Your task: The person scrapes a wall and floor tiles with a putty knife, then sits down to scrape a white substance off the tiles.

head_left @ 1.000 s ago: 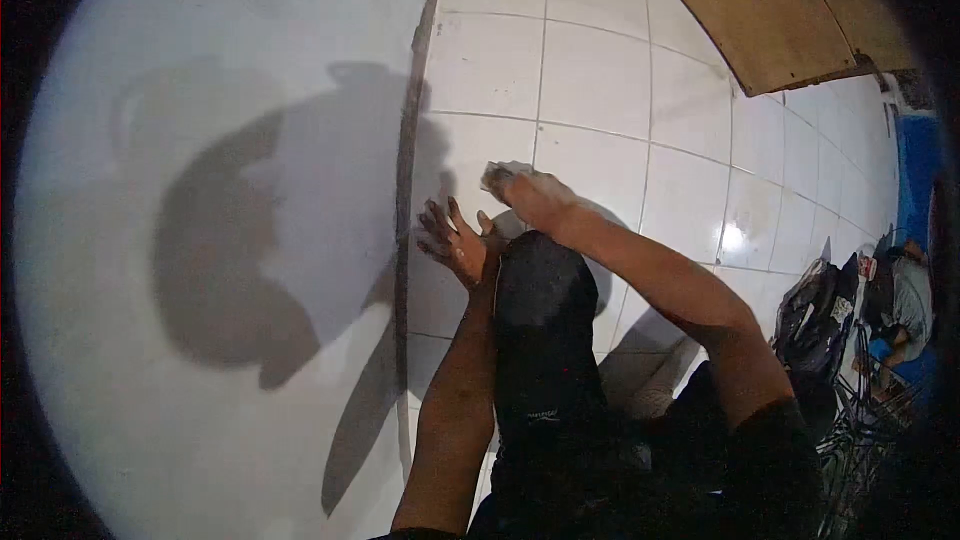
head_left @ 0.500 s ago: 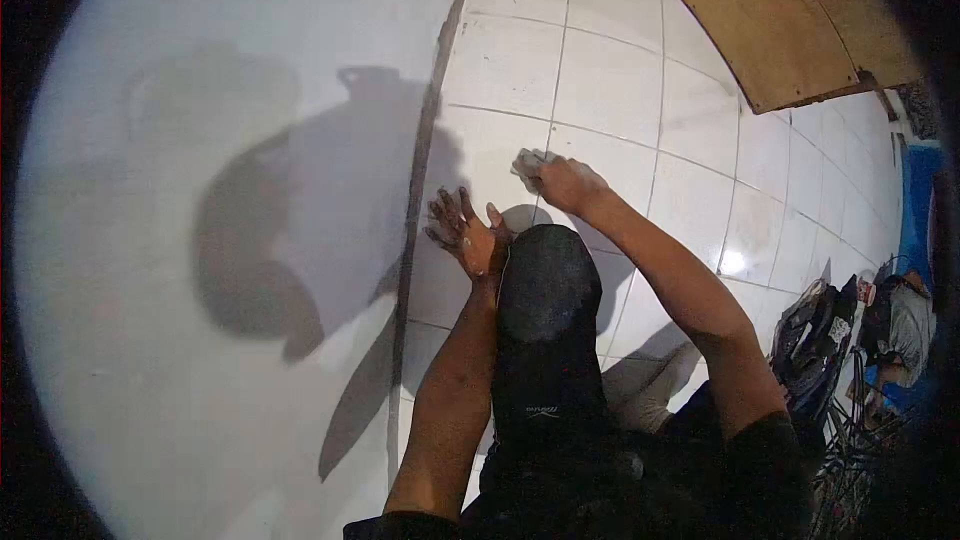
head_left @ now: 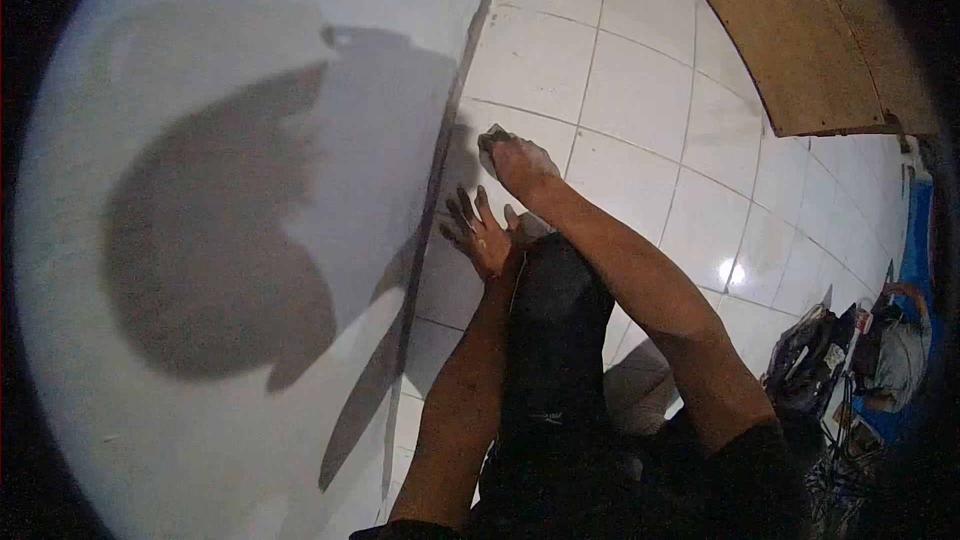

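White tiles and a pale wall around two bare hands

Glossy white floor tiles (head_left: 640,85), crossed by thin dark joints, meet a pale wall (head_left: 240,420) at nine o'clock along a dark edge strip (head_left: 440,165). A broad shadow covers much of that wall. Near the centre, the left hand (head_left: 490,245) has its fingers spread apart, beside a black-trousered knee (head_left: 560,280). Toward twelve o'clock, the right hand (head_left: 525,170) has its fingers curled around a greyish piece (head_left: 491,140), too blurred to identify, over the tiles. A brown wooden panel (head_left: 815,60) juts in at two o'clock; dark bags (head_left: 805,355) and tangled wires (head_left: 850,455) lie at four.
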